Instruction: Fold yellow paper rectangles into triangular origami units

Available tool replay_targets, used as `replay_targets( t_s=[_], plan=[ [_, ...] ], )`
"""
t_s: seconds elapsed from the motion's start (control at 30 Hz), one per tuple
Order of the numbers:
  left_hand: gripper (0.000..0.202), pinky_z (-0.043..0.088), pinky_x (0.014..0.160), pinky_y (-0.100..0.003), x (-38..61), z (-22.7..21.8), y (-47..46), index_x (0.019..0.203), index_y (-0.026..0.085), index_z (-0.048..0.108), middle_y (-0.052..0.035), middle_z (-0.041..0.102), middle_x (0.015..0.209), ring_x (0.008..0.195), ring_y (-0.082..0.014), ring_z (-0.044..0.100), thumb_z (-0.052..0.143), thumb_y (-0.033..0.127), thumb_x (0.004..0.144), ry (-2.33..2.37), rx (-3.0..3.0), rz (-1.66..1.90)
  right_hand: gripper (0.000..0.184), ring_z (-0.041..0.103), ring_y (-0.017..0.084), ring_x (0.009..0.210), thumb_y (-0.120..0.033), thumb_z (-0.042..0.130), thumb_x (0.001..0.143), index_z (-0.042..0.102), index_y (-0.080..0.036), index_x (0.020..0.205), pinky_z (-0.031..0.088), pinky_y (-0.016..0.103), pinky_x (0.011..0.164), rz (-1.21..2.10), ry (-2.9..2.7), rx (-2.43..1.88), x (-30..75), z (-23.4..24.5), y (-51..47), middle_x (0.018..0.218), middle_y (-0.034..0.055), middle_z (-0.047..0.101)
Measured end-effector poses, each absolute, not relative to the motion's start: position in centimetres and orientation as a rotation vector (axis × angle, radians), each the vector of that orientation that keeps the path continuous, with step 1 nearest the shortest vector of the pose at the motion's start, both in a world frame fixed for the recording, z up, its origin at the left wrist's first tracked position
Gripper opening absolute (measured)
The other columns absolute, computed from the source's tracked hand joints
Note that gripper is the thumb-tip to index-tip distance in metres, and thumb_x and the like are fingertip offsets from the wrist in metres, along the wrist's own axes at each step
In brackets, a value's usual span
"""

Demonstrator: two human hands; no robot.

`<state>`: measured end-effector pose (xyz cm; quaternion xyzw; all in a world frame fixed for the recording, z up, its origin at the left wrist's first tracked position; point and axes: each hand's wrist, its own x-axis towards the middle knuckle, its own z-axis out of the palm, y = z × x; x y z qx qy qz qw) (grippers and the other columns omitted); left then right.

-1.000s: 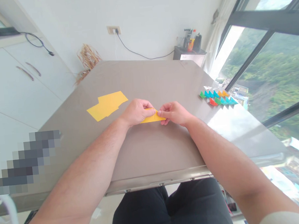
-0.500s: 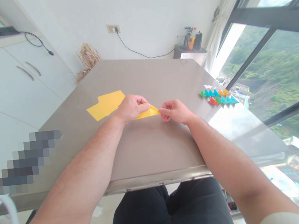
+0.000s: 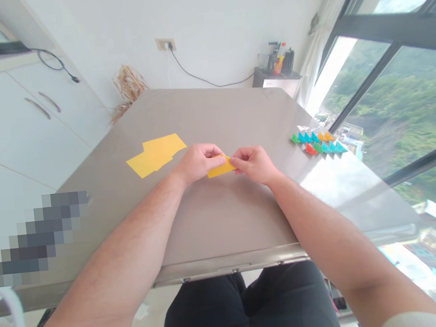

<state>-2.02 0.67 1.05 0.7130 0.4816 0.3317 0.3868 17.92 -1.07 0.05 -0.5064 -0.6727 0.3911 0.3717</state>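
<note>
Together, two hands [image 3: 198, 164] [image 3: 255, 164] pinch one yellow paper [image 3: 219, 170]; boats [image 3: 318, 147] form two rows.

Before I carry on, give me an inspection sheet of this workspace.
Surface: brownish table, shiny at its right side.
Job's things: folded yellow paper, centre; yellow sheets, left; two rows of small folded paper pieces, right.
Clutter: pixelated dark patch, left edge; contents unreadable.
Hands: left hand and right hand both pinch the folded yellow paper.
Cables: black cord at wall outlet; another cable hanging by white cupboards.
Surroundings: window, right.
</note>
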Motion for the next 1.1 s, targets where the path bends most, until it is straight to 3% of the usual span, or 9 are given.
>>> replay_targets(
  t_s=[0.33,0.53,0.73,0.9,1.1],
  plan=[
    [0.018,0.041,0.059,-0.026,-1.5,1.5,0.2,0.069,0.018,0.071,-0.0008,0.069,0.070,0.065,-0.0138,0.057,0.071,0.036,0.073,1.292,1.844,0.859,0.019,0.046,0.011,0.052,-0.032,0.061,0.079,0.063,-0.020,0.064,0.034,0.026,0.050,0.910,-1.814,-1.288,17.4,-0.2,-1.3,0.056,-0.0020,0.061],
    [0.016,0.044,0.063,-0.027,-1.3,1.3,0.2,0.070,0.018,0.072,-0.0012,0.071,0.071,0.068,-0.0143,0.060,0.071,0.033,0.072,1.288,1.787,0.881,0.017,0.047,0.011,0.054,-0.031,0.061,0.077,0.063,-0.019,0.064,0.036,0.025,0.050,0.861,-1.819,-1.312,17.5,0.1,-1.5,0.057,-0.0017,0.062],
    [0.014,0.042,0.061,-0.027,-1.4,1.5,0.1,0.069,0.019,0.072,-0.0009,0.071,0.071,0.066,-0.0145,0.061,0.070,0.032,0.073,1.379,1.812,0.875,0.019,0.051,0.011,0.051,-0.031,0.063,0.081,0.067,-0.019,0.066,0.038,0.025,0.051,0.850,-1.836,-1.355,17.6,0.1,-1.3,0.058,-0.0004,0.066],
    [0.016,0.044,0.064,-0.028,-1.9,1.4,0.4,0.071,0.020,0.074,-0.0013,0.073,0.075,0.070,-0.0160,0.063,0.071,0.036,0.074,1.445,1.789,0.886,0.027,0.058,0.014,0.054,-0.042,0.073,0.077,0.068,-0.019,0.065,0.044,0.027,0.054,0.942,-1.684,-1.419,17.7,-0.3,-0.8,0.060,0.0023,0.069],
    [0.022,0.045,0.068,-0.029,-2.2,0.8,1.0,0.074,0.020,0.075,-0.0022,0.072,0.075,0.071,-0.0164,0.062,0.076,0.042,0.073,1.415,1.681,0.967,0.026,0.062,0.015,0.057,-0.043,0.069,0.080,0.071,-0.019,0.071,0.047,0.028,0.057,0.952,-1.595,-1.343,18.5,-0.8,-0.1,0.065,0.0035,0.071]
  ],
)
